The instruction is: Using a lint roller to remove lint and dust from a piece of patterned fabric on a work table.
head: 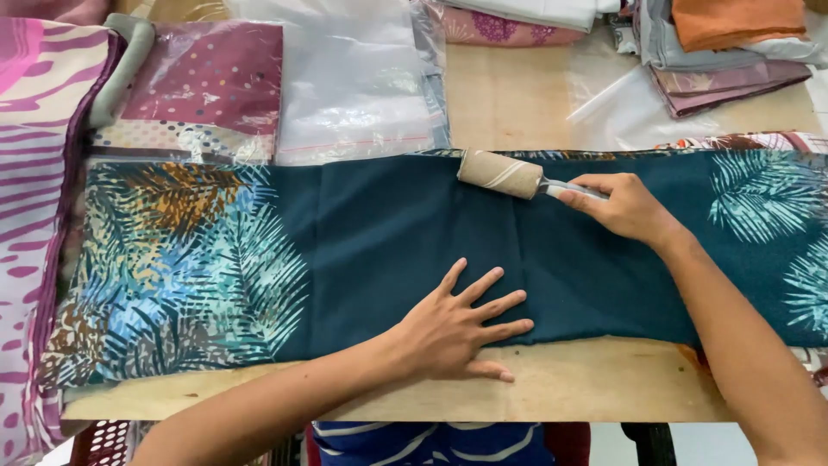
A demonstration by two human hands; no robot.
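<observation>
Nearest the camera, the left hand [457, 332] lies palm down on a long dark teal cloth [388, 250], its fingers [496, 306] fully spread and straight, gripping nothing; the thumb reaches over the cloth's near edge onto the wooden table [552, 384]. Farther back, the right hand [625, 207] is clenched around the grey handle of a lint roller [500, 174], fingers curled tight about the handle and thumb along its top. Its tan, paper-wrapped drum rests on the cloth near the far edge, tilted slightly, pointing toward the person's left. Both hands are well apart, the roller beyond and a little to the right of the flat hand. Leaf prints in blue, turquoise and orange cover the cloth's left end, and pale turquoise fronds mark its right end; the plain teal middle lies under both hands. Beyond the cloth: clear plastic bags [354, 78], one over a maroon dotted fabric [207, 78]; a stack of folded cloths [724, 52] at the far right; a pink striped fabric [34, 173] along the left edge.
</observation>
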